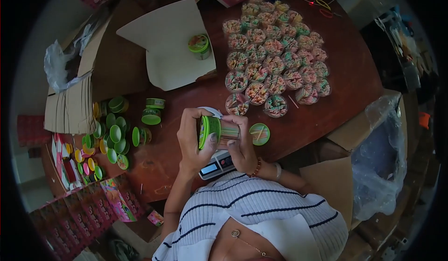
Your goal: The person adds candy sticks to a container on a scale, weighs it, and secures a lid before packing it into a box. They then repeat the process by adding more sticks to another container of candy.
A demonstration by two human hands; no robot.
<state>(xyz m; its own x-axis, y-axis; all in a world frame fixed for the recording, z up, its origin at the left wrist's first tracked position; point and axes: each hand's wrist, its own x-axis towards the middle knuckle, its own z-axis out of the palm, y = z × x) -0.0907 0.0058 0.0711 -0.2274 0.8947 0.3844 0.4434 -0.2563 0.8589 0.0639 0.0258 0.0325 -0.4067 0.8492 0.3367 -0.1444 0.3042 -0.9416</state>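
Both hands hold one clear jar [229,132] of thin pastel sticks, tilted on its side above a small scale [217,165]. My left hand [191,137] is wrapped round the green lid [209,131] at the jar's left end. Around the clear body on the right, the fingers of my right hand [242,146] are closed. The scale's display is lit, and its plate is mostly hidden behind the hands. Just right of my right hand, a green lid with a few sticks [259,134] lies on the table.
Many open jars of sticks [275,60] stand at the back right of the table [345,74]. Green lids [116,135] are piled at left. A white box flap [168,65] bears a lidded jar [199,46]. Cardboard boxes [116,51] flank the table; one holds plastic [378,158].
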